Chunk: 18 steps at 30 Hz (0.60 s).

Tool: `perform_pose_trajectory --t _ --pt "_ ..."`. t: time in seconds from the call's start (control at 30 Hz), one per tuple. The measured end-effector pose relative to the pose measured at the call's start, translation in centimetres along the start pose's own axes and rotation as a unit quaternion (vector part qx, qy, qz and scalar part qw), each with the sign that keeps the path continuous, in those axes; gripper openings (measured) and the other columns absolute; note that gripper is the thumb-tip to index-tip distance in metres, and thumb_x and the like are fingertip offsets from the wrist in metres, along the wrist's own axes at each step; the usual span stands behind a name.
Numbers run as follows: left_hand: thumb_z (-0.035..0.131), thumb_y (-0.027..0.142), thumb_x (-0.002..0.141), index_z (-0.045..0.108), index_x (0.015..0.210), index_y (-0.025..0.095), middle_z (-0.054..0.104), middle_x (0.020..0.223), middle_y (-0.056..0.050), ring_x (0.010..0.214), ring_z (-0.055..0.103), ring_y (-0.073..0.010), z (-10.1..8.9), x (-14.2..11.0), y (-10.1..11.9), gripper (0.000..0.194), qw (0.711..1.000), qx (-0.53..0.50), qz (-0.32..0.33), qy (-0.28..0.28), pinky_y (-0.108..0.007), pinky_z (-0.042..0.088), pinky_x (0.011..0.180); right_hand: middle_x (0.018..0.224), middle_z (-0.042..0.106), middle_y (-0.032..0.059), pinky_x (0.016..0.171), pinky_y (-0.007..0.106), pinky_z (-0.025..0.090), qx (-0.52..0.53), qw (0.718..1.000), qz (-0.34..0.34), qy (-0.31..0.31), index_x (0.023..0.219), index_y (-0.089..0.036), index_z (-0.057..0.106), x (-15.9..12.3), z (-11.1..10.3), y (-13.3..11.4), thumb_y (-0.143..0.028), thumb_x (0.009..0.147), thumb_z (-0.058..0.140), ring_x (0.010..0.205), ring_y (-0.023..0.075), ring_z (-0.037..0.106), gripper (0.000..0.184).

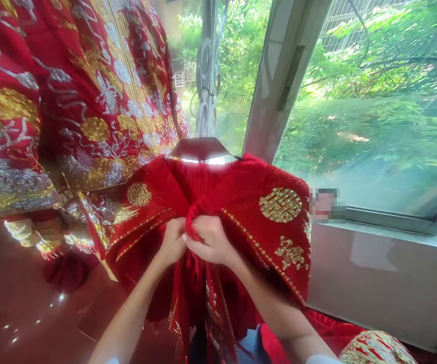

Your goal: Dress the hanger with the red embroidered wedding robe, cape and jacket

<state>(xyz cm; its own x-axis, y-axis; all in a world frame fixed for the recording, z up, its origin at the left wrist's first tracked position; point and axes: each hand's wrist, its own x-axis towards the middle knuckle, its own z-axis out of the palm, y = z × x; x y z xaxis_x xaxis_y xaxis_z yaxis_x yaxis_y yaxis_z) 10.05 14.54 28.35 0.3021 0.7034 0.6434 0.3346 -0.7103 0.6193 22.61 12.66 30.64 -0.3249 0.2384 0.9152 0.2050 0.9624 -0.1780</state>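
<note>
A red garment (237,222) with gold embroidered emblems and beaded edges hangs on a dark hanger (201,147) before me. Its red fabric band (192,222) crosses at the front, looped at the middle. My left hand (173,238) is closed at this loop, pinching the band from the left. From the right, my right hand (209,240) wraps its fingers round the same band, close against the left hand. Two embroidered strips (214,298) dangle below the hands. What lies inside the fingers is partly hidden.
At the left hangs a larger red outfit (100,101) covered in gold and silver embroidery. A window (370,126) with a sill stands at the right. More red embroidered cloth (374,344) lies at the lower right. The shiny reddish floor (32,313) shows at the lower left.
</note>
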Motion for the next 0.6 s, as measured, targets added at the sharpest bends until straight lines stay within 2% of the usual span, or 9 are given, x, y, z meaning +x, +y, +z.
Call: perform_pose_trajectory --t 0.07,0.17,0.27,0.4,0.5,0.6 --pt "0.038 0.047 0.080 0.030 0.052 0.020 0.035 0.050 0.002 0.049 0.030 -0.0105 0.1 -0.2 -0.5 0.039 1.000 0.019 0.007 -0.013 -0.026 0.025 0.049 0.052 0.043 -0.0032 0.051 0.021 0.031 -0.010 1.000 0.016 -0.013 0.056 -0.019 0.035 -0.9 -0.4 0.7 -0.015 0.083 0.048 0.050 0.0079 0.039 0.030" --pt "0.043 0.033 0.078 0.032 0.053 0.019 0.037 0.052 0.002 0.052 0.035 -0.0112 0.1 -1.2 0.8 0.031 0.999 0.034 0.016 -0.017 -0.026 0.027 0.053 0.050 0.042 -0.0033 0.049 0.022 0.027 -0.090 0.995 0.035 -0.007 0.056 -0.020 0.035 -2.1 -1.5 0.7 -0.016 0.083 0.050 0.048 0.0084 0.037 0.032" --pt "0.050 0.024 0.079 0.038 0.058 0.019 0.041 0.056 0.003 0.054 0.039 -0.0111 1.1 -3.2 2.2 0.025 0.995 0.072 -0.044 0.057 -0.024 0.032 0.055 0.049 0.044 -0.0024 0.049 0.023 0.029 -0.174 0.981 0.076 0.036 0.055 -0.020 0.034 -3.8 -1.4 0.3 -0.017 0.085 0.050 0.048 0.0097 0.039 0.034" --pt "0.057 0.027 0.084 0.051 0.073 0.019 0.057 0.067 0.002 0.060 0.052 -0.0123 3.3 -6.3 1.6 0.015 0.971 0.134 -0.109 0.168 -0.023 0.043 0.059 0.055 0.053 0.0010 0.052 0.024 0.035 -0.264 0.952 0.131 0.077 0.060 -0.020 0.046 -6.5 -0.1 -0.2 -0.019 0.087 0.051 0.052 0.0123 0.046 0.028" --pt "0.058 0.024 0.084 0.057 0.084 0.018 0.062 0.074 0.000 0.063 0.058 -0.0129 3.6 -7.8 1.2 0.005 0.956 0.175 -0.104 0.212 -0.023 0.047 0.062 0.055 0.053 0.0011 0.051 0.024 0.035 -0.282 0.948 0.135 0.065 0.060 -0.020 0.046 -7.4 -0.5 -1.1 -0.015 0.086 0.050 0.052 0.0125 0.047 0.026" --pt "0.057 0.019 0.084 0.058 0.086 0.018 0.062 0.071 0.002 0.058 0.056 -0.0109 2.1 -7.9 3.0 0.002 0.946 0.214 -0.043 0.241 -0.021 0.046 0.059 0.051 0.047 -0.0011 0.050 0.023 0.032 -0.238 0.963 0.113 0.054 0.056 -0.020 0.039 -6.4 -2.2 -2.7 -0.012 0.082 0.052 0.049 0.0110 0.041 0.031"
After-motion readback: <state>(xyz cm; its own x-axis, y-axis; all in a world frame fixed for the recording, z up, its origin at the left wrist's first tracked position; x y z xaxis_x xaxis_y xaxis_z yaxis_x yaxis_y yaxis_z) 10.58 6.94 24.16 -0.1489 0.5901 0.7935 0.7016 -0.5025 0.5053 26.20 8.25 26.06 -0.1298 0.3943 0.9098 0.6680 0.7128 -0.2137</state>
